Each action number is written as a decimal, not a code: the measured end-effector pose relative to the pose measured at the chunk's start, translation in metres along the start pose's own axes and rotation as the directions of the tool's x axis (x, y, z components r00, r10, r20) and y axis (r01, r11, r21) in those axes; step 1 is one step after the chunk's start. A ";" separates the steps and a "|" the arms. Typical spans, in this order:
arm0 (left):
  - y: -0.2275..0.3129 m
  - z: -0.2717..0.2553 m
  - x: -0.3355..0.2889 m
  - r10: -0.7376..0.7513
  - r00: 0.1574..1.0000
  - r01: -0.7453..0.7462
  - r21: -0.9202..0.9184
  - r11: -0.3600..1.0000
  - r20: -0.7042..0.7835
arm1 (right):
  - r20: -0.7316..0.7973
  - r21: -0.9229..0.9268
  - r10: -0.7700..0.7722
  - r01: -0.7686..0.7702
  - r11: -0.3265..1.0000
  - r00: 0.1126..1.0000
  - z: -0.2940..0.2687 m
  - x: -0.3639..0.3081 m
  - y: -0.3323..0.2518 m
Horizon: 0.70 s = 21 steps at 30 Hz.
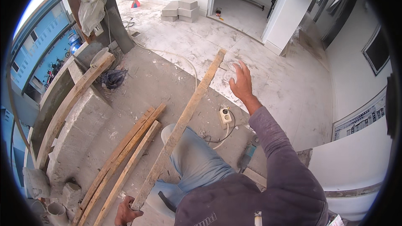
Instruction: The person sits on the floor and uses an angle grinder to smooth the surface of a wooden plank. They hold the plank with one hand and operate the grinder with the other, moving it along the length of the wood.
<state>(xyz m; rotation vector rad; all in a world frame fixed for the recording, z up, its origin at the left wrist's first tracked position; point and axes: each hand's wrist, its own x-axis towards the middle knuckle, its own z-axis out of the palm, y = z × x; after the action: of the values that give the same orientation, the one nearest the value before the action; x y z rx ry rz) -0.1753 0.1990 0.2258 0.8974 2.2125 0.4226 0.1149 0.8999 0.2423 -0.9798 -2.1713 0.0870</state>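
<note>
1. The plank is the thing in hand. It slants across the middle, its near end low on the left and its far end over the white tiles, crossing above the bent leg. I cannot tell whether it rests on the leg.
2. The left hand grips the near end, thumb against the wood; its fingers are partly hidden.
3. The right hand is empty, fingers spread wide, just beside the far end and apart from it.
4. The step looks like handling or positioning the plank, with only one hand on it. Whichever way it goes, the next move seems to call for a firm left grip, with the right hand closing on the wood if the far end needs steadying.
5. Left of the plank, three battens lie on the rough floor, near the left hand; they could catch the near end if it swings down.
6. Right of the leg are a socket box and a grinder. The cable runs under the plank and could snag.
7. Farther out: a curved beam on the left, grey blocks by the wall.
</note>
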 end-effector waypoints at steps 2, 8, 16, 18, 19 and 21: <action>-0.006 0.006 -0.005 -0.045 0.999 0.047 -0.100 0.994 0.016 | -0.026 0.042 0.218 -0.217 0.975 0.976 0.016 -0.078 0.037; -0.045 0.058 -0.014 -0.238 0.968 0.230 -0.101 0.968 -0.077 | 0.119 -0.122 0.993 -0.993 -0.007 -0.022 0.024 -0.363 0.121; -0.071 0.053 -0.033 -0.299 0.954 0.297 -0.039 0.954 -0.034 | 0.431 0.137 0.896 -0.974 -0.178 -0.103 0.032 -0.453 0.145; -0.082 0.067 -0.045 -0.327 0.945 0.327 0.155 0.932 -0.023 | 0.474 0.227 0.880 -0.962 -0.149 -0.024 0.046 -0.476 0.162; -0.079 0.083 -0.048 -0.331 0.941 0.338 0.151 0.929 -0.071 | 0.526 0.266 0.849 -0.957 -0.114 0.045 0.046 -0.484 0.170; -0.068 0.109 -0.033 -0.340 0.927 0.362 0.134 0.923 -0.160 | 0.602 0.162 0.798 -0.977 -0.139 -0.014 0.043 -0.467 0.190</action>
<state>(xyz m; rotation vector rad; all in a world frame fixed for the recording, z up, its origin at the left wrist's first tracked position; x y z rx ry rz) -0.1131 0.1313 0.1306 0.5428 2.4971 0.1361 0.4084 0.7305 -0.1336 -2.0140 -0.8996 1.6395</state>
